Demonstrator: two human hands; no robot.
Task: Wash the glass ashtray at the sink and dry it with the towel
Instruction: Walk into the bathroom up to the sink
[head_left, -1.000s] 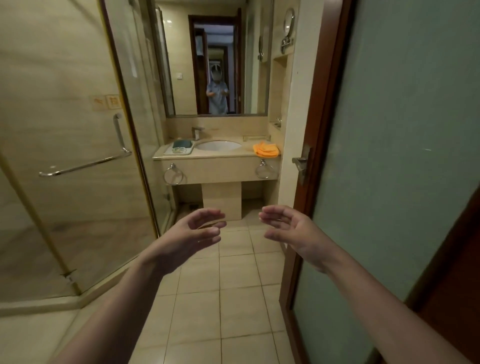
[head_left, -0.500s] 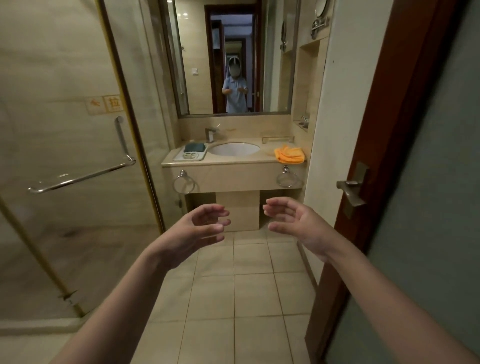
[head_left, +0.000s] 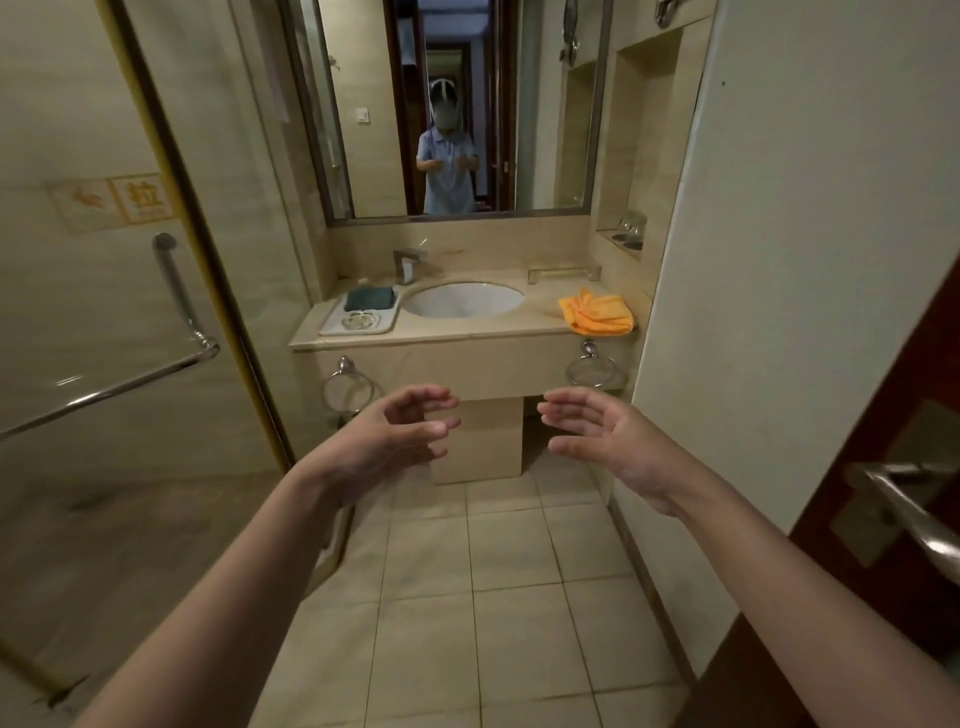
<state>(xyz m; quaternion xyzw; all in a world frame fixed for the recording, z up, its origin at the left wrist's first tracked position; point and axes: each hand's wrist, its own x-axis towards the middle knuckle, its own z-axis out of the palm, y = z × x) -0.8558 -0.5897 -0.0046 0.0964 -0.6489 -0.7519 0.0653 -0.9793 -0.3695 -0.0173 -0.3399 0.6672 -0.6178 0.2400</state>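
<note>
A clear glass ashtray (head_left: 358, 321) rests on a white tray (head_left: 332, 326) at the left of the beige counter, beside a dark green cloth (head_left: 370, 298). The white sink basin (head_left: 464, 300) sits in the middle, with a faucet (head_left: 409, 261) behind it. An orange towel (head_left: 597, 313) lies crumpled on the counter's right end. My left hand (head_left: 400, 434) and my right hand (head_left: 597, 434) are held out in front of me, palms facing each other, fingers apart and empty, well short of the counter.
A glass shower door with a metal handle (head_left: 179, 312) stands on the left. A white wall (head_left: 779, 260) and a brown door with a lever handle (head_left: 904, 509) are on the right. Towel rings (head_left: 592, 369) hang below the counter. Tiled floor leads to the sink.
The view has come closer to the sink through the doorway; counter and mirror look larger. Both hands stay raised and empty in much the same pose.
</note>
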